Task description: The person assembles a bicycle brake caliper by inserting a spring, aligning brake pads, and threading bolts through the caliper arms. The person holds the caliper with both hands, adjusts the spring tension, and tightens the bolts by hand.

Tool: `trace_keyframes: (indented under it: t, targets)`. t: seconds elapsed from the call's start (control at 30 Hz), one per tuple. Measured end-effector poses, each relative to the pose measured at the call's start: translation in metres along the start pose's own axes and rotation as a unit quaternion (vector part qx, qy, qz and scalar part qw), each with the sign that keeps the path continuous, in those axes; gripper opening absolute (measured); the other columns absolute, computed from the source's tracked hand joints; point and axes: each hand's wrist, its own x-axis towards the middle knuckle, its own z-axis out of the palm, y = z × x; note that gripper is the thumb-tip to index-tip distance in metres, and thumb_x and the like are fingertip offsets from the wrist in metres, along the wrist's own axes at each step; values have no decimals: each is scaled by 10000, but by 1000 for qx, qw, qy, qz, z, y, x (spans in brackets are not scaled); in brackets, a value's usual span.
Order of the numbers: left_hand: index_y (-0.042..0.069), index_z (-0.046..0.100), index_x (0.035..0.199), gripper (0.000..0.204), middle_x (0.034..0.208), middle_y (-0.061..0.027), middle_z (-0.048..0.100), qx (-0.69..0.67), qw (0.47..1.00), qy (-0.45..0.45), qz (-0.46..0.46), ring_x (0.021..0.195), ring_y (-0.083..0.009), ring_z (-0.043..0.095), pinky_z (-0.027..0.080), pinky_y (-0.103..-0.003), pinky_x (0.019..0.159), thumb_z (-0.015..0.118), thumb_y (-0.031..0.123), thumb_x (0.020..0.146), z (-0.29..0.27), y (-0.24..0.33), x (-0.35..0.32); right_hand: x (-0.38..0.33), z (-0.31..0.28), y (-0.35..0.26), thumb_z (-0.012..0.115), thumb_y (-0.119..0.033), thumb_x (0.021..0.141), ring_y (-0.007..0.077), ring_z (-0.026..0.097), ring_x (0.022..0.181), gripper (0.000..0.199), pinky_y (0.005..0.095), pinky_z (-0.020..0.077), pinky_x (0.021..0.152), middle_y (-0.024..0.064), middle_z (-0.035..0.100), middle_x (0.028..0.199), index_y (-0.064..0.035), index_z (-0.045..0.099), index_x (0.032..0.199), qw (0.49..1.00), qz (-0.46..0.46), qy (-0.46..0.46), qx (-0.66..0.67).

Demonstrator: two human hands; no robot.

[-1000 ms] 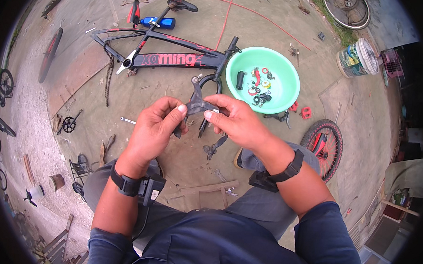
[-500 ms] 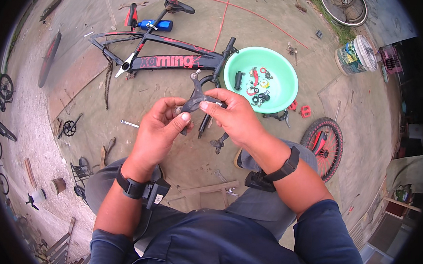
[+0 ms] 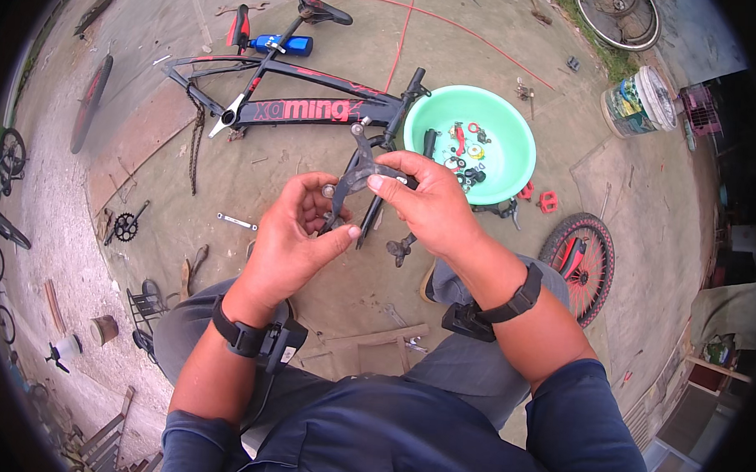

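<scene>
A dark, forked metal bike part [image 3: 358, 177] with a small bolt at its top tip is held up in front of me, above the floor. My right hand [image 3: 428, 206] pinches its right arm between thumb and fingers. At its lower left end, my left hand [image 3: 297, 232] has its fingers curled behind the part, with the thumb stretched out along the lower arm. Beyond the hands lies a black and red bicycle frame [image 3: 316, 110] on its side, its fork [image 3: 370, 214] partly hidden by the part and my right hand.
A mint-green basin [image 3: 512, 149] holds several small bike parts. Right of my knee lies a red-spoked wheel [image 3: 593, 286]. A wrench [image 3: 237, 221], a chain [image 3: 196, 149] and a crankset [image 3: 125, 226] lie on the left floor. At the upper right stands a bucket [image 3: 633, 108].
The forked part has turned slightly more upright and shifted a little right. My left thumb has slid off its middle to the lower arm. The right hand keeps its pinch.
</scene>
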Motion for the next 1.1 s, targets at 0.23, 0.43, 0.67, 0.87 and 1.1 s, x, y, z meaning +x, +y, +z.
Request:
trace_keyframes:
  t: [0.23,0.43,0.67,0.87,1.1]
  targets:
    - [-13,437,1309,584,1081,-95,615,0,1000,2,4,1005,-133,606,523,-279,880,757,-5,821,1,-2,0,2,-1,2,695,-182,935,35,531,846,252,222,444,735,-31,660,953,-10,669,1118,999,-37,-10,-26]
    - [-18,431,1318,600,1103,-102,612,-14,1000,-1,-5,1017,-140,608,523,-284,892,765,1,820,1,-4,0,1,-2,1,690,-183,938,37,530,849,237,221,447,745,-34,656,945,-16,676,1106,998,-35,-17,-42]
    - [-17,488,1296,426,1118,-101,639,-82,996,-12,-38,995,-145,615,503,-296,885,679,91,931,-4,-4,0,1,-5,0,692,-181,935,24,484,770,236,218,419,669,-59,605,852,-19,673,1105,997,-40,-15,-68]
    - [6,559,1250,316,1085,-104,689,-87,994,-33,-48,1035,-168,626,475,-308,897,604,152,973,-12,-6,-2,-1,-11,-2,707,-182,922,45,508,721,271,224,425,644,-24,589,934,-5,657,1121,993,-57,-39,-99]
    - [8,562,1251,305,1110,-117,687,-93,993,-59,-31,1033,-185,633,472,-324,930,614,135,978,-13,-11,-4,-2,-20,-9,707,-177,919,68,545,731,282,235,449,647,4,569,971,11,643,1120,994,-26,-89,-59]
